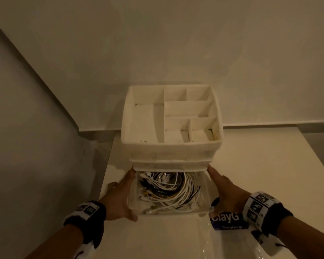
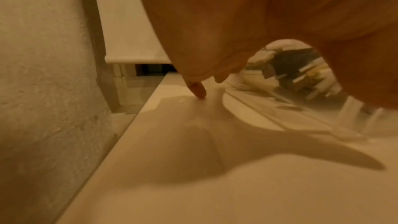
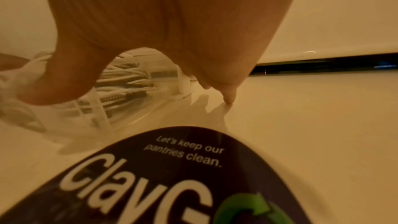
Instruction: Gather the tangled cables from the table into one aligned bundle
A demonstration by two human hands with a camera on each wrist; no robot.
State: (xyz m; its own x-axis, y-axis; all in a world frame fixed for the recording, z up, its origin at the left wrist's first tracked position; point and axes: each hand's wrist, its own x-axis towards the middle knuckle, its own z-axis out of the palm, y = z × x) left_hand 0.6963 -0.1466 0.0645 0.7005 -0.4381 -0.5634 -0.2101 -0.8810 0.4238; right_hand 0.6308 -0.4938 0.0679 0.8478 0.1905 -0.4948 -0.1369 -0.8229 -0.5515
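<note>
A tangle of white, black and yellow cables (image 1: 168, 189) fills a clear plastic drawer (image 1: 206, 195), which is pulled out from the bottom of a white organizer (image 1: 172, 152). My left hand (image 1: 120, 195) grips the drawer's left side, fingers along the wall and thumb hooked at the front corner. My right hand (image 1: 226, 191) grips the right side the same way. In the left wrist view a fingertip (image 2: 199, 91) touches the table beside the drawer, and the cables (image 2: 301, 67) show through the wall. In the right wrist view the cables (image 3: 129, 74) show between thumb and fingers (image 3: 228, 98).
The organizer's top tray (image 1: 127, 113) has several empty compartments. It stands on a white table (image 1: 260, 165) against the back wall. The table's left edge runs close to a side wall (image 1: 36, 128). A dark "ClayG" sticker (image 1: 228, 221) lies under my right wrist.
</note>
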